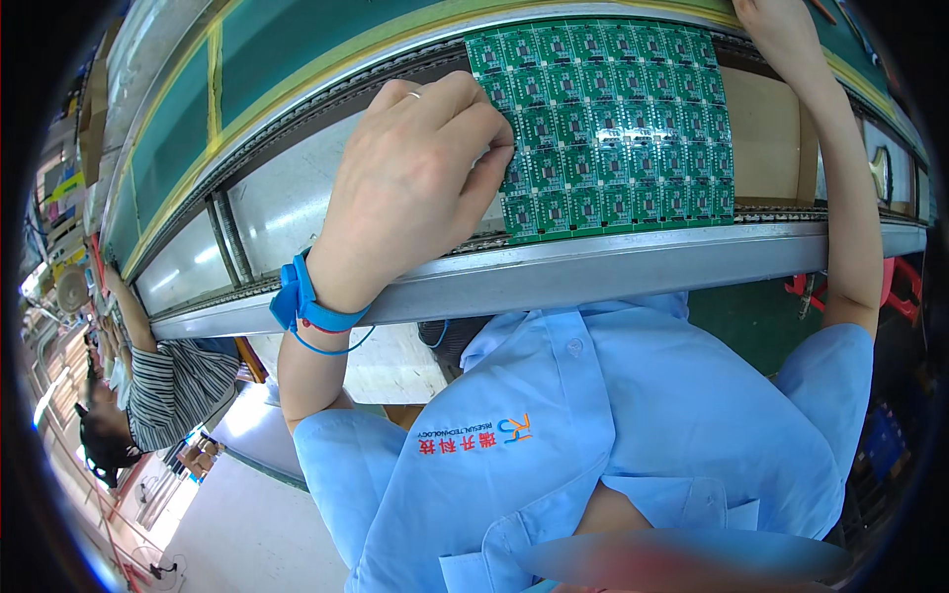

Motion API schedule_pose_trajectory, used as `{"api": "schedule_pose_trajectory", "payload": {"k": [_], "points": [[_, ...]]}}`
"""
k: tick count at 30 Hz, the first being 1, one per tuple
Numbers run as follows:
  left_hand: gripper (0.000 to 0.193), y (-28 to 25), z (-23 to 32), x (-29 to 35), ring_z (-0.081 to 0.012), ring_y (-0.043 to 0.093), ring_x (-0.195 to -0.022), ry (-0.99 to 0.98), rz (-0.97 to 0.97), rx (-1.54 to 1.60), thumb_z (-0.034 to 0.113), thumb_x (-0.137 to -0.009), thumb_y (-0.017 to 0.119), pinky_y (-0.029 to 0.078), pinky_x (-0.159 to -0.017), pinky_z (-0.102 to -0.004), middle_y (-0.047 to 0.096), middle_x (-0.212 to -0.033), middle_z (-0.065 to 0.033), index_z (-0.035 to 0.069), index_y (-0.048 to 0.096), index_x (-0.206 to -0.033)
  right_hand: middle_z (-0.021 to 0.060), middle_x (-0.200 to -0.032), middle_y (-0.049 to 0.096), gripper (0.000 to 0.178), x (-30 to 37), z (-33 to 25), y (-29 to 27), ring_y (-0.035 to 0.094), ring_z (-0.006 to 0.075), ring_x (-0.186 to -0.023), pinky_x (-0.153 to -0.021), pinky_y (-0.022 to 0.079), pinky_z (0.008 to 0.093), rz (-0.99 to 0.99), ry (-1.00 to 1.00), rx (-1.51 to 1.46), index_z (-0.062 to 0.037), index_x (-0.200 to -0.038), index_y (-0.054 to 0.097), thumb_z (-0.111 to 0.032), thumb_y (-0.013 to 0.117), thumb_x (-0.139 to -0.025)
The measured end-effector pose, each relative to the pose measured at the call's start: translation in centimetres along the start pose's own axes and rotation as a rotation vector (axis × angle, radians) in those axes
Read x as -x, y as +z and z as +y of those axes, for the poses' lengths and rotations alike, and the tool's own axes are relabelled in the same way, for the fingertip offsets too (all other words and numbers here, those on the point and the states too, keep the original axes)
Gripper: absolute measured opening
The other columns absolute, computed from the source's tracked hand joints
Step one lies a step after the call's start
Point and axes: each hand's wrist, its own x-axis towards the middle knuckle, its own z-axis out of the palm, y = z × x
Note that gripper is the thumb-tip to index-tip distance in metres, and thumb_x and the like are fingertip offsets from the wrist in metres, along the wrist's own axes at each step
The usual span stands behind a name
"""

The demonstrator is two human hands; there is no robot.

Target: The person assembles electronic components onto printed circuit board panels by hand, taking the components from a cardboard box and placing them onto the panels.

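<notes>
A green panel of several small identical circuit boards (618,128) lies across a chain conveyor. My left hand (415,178) is over the panel's left edge, its fingers curled and the thumb and forefinger pinched together at the boards. What the pinch holds, if anything, is hidden. Around my left wrist is a blue anti-static strap (318,299) with a thin cord. My right hand (776,30) reaches past the panel's far right corner to the upper edge of the view, where its fingers are cut off.
The conveyor's metal front rail (633,262) runs between my body and the panel. Beyond the far chain is a green surface (287,59) edged with yellow tape. A brown cardboard piece (759,138) lies right of the panel. At far left, a person in a striped shirt (183,390) works alongside.
</notes>
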Motion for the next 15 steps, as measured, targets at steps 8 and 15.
{"api": "schedule_pose_trajectory", "payload": {"k": [8,15], "points": [[0.012,-3.0,-5.8,-2.7,-0.0166,0.062,-0.076,-0.140,0.230,-0.115,-0.001,-0.088,0.066,0.049,-0.071,-0.0258,0.065,-0.084,-0.0057,0.004,0.071,-0.099,0.0096,-0.073,0.056,0.009,-0.1,-4.5,-2.3,0.055,0.0210,-0.066,-0.063,0.044,0.0308,-0.099,0.140,-0.322,0.0004,-0.090,0.054,-0.007,0.058,-0.095],[0.024,-2.9,-9.0,-6.9,-0.0257,0.061,-0.068,-0.504,0.181,0.018,0.016,-0.085,0.073,0.048,-0.065,-0.0356,0.064,-0.076,-0.0178,-0.005,0.062,-0.089,0.0074,-0.088,0.067,0.016,3.0,-10.0,-2.5,0.065,0.0199,-0.080,-0.070,0.050,0.0290,-0.334,0.061,-0.707,-0.0043,-0.100,0.070,-0.006,0.070,-0.084]]}}
